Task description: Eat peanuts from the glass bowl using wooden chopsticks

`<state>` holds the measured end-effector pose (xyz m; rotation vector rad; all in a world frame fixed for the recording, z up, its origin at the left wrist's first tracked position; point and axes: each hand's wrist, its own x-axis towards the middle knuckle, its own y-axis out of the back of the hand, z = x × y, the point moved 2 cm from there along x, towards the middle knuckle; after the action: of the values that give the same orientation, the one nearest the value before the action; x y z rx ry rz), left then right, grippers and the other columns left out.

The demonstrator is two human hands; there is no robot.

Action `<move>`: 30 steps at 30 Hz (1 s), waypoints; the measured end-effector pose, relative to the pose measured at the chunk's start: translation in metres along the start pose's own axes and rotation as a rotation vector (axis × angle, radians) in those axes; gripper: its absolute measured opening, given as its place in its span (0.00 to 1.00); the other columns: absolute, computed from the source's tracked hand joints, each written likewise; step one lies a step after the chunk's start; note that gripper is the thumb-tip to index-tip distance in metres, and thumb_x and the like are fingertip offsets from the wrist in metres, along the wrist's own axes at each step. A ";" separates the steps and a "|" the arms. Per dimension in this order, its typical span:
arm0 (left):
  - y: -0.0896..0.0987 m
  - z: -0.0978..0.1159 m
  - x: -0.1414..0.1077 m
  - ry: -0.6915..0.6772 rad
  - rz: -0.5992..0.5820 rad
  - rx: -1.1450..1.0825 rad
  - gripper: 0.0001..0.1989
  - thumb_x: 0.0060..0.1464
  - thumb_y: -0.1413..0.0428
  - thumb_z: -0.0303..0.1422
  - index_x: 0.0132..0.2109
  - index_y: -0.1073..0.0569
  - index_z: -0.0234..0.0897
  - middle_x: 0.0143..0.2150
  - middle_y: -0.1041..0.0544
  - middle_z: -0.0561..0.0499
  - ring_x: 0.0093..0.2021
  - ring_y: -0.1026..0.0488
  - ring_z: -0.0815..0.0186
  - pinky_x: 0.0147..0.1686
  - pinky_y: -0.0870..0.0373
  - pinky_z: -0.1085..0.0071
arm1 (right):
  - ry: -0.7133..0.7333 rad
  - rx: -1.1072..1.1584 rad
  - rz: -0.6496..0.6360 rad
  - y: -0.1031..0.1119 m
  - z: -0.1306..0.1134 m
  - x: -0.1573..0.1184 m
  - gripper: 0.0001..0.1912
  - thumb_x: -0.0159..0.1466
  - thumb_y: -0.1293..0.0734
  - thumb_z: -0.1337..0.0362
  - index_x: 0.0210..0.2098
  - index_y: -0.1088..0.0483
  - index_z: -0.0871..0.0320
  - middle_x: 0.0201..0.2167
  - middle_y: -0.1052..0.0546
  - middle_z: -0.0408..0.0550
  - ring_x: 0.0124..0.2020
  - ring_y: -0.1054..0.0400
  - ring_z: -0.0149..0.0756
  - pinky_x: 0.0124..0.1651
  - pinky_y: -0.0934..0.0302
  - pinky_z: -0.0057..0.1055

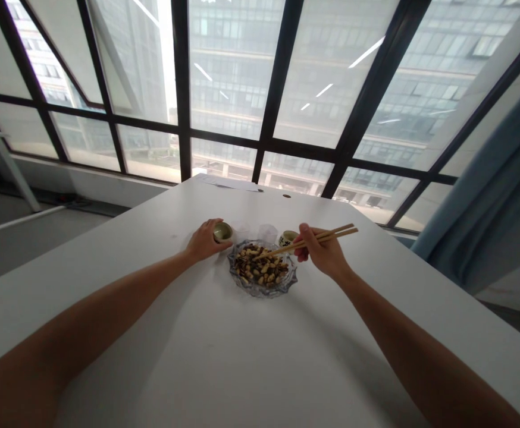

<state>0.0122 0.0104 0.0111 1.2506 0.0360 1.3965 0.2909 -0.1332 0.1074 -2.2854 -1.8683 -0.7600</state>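
Observation:
My left hand (206, 241) is wrapped round a small green-glazed cup (222, 231), tilted so its mouth faces me, at the left of the bowl. In my right hand (317, 246) is a pair of wooden chopsticks (331, 233). Their tips reach down to the mixed nuts and seeds (262, 266) heaped in a clear, wavy-rimmed glass bowl (260, 292). Whether the tips pinch a piece is too small to tell. A second small cup (288, 238) with dark markings stands behind the bowl, partly hidden by my right hand.
Behind the bowl stands a clear container (268, 232), hard to make out. The white table (224, 356) runs to the windows, with papers (226, 182) at its far edge. A blue curtain (487, 178) hangs on the right.

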 end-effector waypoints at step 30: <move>-0.002 -0.004 0.002 0.086 0.020 -0.048 0.37 0.45 0.36 0.51 0.57 0.32 0.35 0.56 0.26 0.39 0.55 0.27 0.49 0.56 0.30 0.55 | 0.210 -0.264 -0.219 0.020 -0.007 0.002 0.29 0.66 0.37 0.40 0.25 0.27 0.59 0.17 0.25 0.47 0.16 0.32 0.30 0.17 0.39 0.24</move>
<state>0.0116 0.0146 0.0098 1.1535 0.0488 1.4596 0.3077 -0.1392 0.1186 -2.0544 -2.0425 -1.2928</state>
